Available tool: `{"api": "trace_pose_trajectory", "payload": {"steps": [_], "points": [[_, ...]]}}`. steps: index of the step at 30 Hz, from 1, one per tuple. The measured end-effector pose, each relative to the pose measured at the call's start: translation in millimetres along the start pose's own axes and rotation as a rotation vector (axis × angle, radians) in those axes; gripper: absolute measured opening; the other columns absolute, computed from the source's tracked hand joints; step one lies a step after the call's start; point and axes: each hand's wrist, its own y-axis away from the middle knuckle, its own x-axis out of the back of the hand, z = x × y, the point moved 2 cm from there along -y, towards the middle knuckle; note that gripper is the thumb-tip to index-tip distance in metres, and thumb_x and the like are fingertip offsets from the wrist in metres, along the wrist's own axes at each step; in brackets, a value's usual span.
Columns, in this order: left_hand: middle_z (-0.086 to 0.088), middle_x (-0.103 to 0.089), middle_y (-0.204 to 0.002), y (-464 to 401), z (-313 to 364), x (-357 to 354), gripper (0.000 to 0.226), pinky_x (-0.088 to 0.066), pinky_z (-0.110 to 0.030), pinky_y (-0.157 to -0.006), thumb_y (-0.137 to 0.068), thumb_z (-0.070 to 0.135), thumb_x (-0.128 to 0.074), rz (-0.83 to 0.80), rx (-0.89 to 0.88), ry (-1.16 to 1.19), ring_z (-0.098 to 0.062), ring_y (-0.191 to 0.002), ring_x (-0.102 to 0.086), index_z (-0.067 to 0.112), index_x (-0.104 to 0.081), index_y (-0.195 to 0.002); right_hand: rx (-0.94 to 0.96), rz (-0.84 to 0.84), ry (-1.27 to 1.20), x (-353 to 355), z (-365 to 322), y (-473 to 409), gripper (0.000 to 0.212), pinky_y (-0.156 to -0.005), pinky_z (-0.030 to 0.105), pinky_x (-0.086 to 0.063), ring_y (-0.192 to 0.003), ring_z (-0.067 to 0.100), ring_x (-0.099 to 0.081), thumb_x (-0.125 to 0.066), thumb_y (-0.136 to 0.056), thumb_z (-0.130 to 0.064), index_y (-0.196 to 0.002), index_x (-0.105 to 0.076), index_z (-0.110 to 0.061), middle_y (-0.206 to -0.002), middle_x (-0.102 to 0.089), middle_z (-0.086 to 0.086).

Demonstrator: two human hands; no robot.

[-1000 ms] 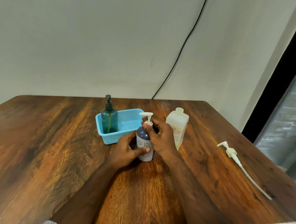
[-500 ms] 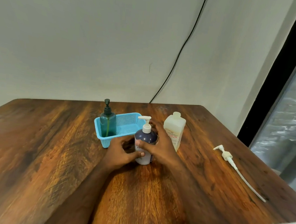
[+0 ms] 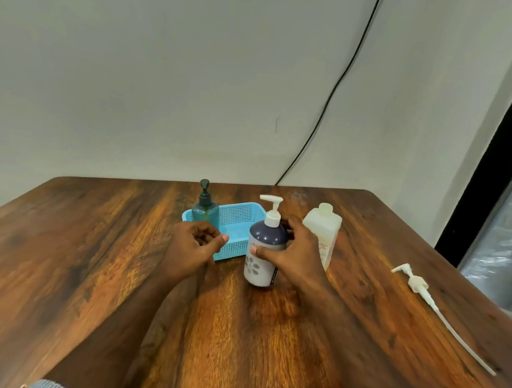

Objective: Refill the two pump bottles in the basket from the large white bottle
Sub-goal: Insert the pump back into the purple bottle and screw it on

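My right hand (image 3: 293, 254) is wrapped around the navy-and-white pump bottle (image 3: 264, 249), my thumb laid across its front just under the dark shoulder and my fingers curled round its far side, so the grip closes on the body of the bottle. My right forearm runs back toward me from lower right, low over the surface (image 3: 92, 258). My left hand (image 3: 195, 245) is off the bottle, just to its left, holding nothing; its fingers are loosely curled inward and the thumb points toward the bottle. My left forearm reaches in from the lower left, a pale sleeve cuff (image 3: 47, 386) at the frame's bottom edge.
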Motion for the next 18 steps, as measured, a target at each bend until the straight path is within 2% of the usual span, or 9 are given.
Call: {"api": "trace_pose_trajectory", "payload": {"steps": [3,6,9,13,15,18], "points": [[-0.005,-0.069,-0.064,-10,0,8,0.014,-0.049,-0.021,-0.043,-0.086,0.014,-0.078,0.079,-0.012,-0.024,-0.018,-0.049,-0.064,0.006,-0.072,-0.078,0.037,0.087,-0.046,4,-21,-17,0.062,-0.078,0.025,-0.060,-0.094,0.004,-0.068,-0.094,-0.061,-0.034,-0.112,-0.060,-0.027,-0.110,-0.070,-0.010],[-0.001,-0.068,-0.065,-18,-9,17,0.016,-0.048,-0.021,-0.048,-0.084,0.016,-0.080,0.167,0.021,-0.103,-0.013,-0.055,-0.061,0.011,-0.070,-0.073,0.083,0.159,-0.095,5,-42,-39,0.060,-0.077,0.018,-0.057,-0.095,0.004,-0.066,-0.093,-0.064,-0.031,-0.113,-0.059,-0.026,-0.110,-0.068,-0.010],[0.000,-0.066,-0.062,-22,-25,25,0.019,-0.044,-0.014,-0.049,-0.082,0.016,-0.081,0.221,0.063,-0.167,-0.006,-0.053,-0.057,0.011,-0.068,-0.070,0.078,0.208,-0.116,-2,-49,-62,0.061,-0.082,0.021,-0.055,-0.099,0.007,-0.063,-0.092,-0.066,-0.029,-0.115,-0.055,-0.030,-0.114,-0.065,-0.010],[0.002,-0.065,-0.062,-26,-36,34,0.019,-0.045,-0.016,-0.050,-0.083,0.018,-0.080,0.227,0.102,-0.196,-0.006,-0.054,-0.057,0.013,-0.068,-0.069,0.003,0.145,-0.030,-21,-29,-86,0.062,-0.082,0.030,-0.056,-0.097,0.011,-0.064,-0.092,-0.064,-0.028,-0.112,-0.053,-0.028,-0.109,-0.065,-0.009],[0.002,-0.065,-0.064,-28,-38,38,0.018,-0.048,-0.022,-0.053,-0.083,0.020,-0.080,0.216,0.123,-0.209,-0.010,-0.057,-0.060,0.015,-0.068,-0.070,-0.050,0.098,0.013,-32,-14,-91,0.061,-0.081,0.029,-0.056,-0.095,0.010,-0.064,-0.092,-0.064,-0.025,-0.111,-0.054,-0.027,-0.106,-0.066,-0.009],[0.003,-0.066,-0.064,-32,-37,39,0.018,-0.048,-0.022,-0.052,-0.082,0.021,-0.080,0.188,0.139,-0.228,-0.014,-0.059,-0.062,0.017,-0.068,-0.070,-0.121,0.055,0.062,-46,7,-94,0.064,-0.084,0.029,-0.056,-0.098,0.011,-0.066,-0.094,-0.062,-0.025,-0.115,-0.058,-0.025,-0.110,-0.068,-0.008]]}}
